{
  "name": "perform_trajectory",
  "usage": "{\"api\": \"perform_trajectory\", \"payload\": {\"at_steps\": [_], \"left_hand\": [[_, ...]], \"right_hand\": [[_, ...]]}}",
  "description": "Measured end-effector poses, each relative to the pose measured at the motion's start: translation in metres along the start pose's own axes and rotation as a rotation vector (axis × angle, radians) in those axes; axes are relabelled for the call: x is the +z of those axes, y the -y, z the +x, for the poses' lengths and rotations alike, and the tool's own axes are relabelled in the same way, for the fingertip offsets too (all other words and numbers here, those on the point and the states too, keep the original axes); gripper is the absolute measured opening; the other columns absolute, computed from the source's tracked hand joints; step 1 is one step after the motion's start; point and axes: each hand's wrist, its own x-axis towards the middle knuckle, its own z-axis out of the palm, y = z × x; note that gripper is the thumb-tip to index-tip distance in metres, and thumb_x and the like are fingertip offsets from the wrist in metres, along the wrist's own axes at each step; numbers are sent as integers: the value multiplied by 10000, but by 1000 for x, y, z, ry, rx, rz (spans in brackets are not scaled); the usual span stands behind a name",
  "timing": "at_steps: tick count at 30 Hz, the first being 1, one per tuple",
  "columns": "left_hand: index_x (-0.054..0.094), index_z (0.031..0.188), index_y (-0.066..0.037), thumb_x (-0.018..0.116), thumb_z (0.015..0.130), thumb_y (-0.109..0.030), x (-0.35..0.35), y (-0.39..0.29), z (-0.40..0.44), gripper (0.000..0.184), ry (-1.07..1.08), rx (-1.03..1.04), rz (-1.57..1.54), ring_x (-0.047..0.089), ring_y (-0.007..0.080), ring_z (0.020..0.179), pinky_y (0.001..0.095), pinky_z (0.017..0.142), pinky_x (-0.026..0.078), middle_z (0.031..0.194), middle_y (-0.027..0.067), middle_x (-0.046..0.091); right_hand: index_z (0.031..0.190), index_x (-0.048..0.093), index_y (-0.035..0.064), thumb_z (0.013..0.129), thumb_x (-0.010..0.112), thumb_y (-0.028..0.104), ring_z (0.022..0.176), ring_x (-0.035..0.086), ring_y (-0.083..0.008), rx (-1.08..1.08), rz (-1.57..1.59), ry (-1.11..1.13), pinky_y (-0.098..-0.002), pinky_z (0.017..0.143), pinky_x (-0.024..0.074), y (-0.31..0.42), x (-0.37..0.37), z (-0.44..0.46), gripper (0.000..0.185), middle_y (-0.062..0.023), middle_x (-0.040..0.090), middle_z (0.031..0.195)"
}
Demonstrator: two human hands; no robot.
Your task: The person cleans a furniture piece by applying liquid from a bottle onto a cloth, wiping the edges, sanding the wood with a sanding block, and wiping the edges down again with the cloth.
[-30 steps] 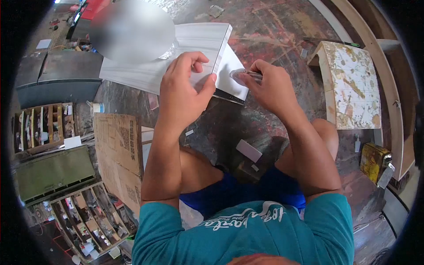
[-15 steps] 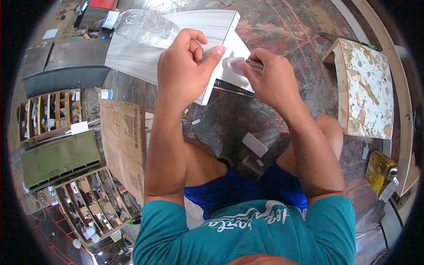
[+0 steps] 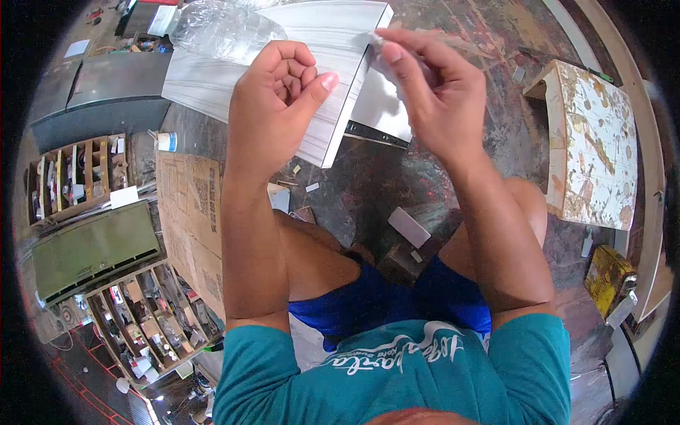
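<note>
My right hand is closed on a pale wad, which looks like a cloth and is mostly hidden by the fingers. It is at the edge of a white board with grey wood grain. My left hand is over the same board, its fingers loosely curled and the thumb apart, with nothing visible in it. A clear plastic bottle lies on the board beyond that hand. Under the edge, a second white panel shows, with a dark metal rail along it.
A paint-stained white stand is at the right, near a yellow box. To the left are a cardboard sheet, a small white cup and compartment trays of small parts. A small offcut lies between my legs.
My right hand has moved up with the pale wad, from over the lower panel to the board's edge. My left hand has shifted slightly left.
</note>
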Motion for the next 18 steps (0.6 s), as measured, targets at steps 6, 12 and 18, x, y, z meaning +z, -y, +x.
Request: {"api": "perform_trajectory", "payload": {"at_steps": [6,12,18], "left_hand": [[607,1026,-23,776,911,-23,3,7,-1,204,-25,82,-51,456,9,688,172,607,399,786,-63,551],[605,1009,-21,777,912,-28,3,7,-2,197,-48,79,-36,462,9,682,175,599,400,771,-63,556],[605,993,-22,777,910,-31,3,6,-4,191,-55,95,-16,455,7,672,171,589,389,752,-62,549]], "right_hand": [[1026,791,70,849,811,65,698,699,-260,-409,-232,58,-327,629,550,-6,10,-8,178,-118,721,838],[975,776,40,825,820,26,616,672,-223,-384,-206,9,-319,563,529,-6,16,-33,157,-106,719,818],[1002,781,39,835,798,12,607,663,-204,-277,-235,58,-302,562,529,3,7,-39,170,-99,719,816]]}}
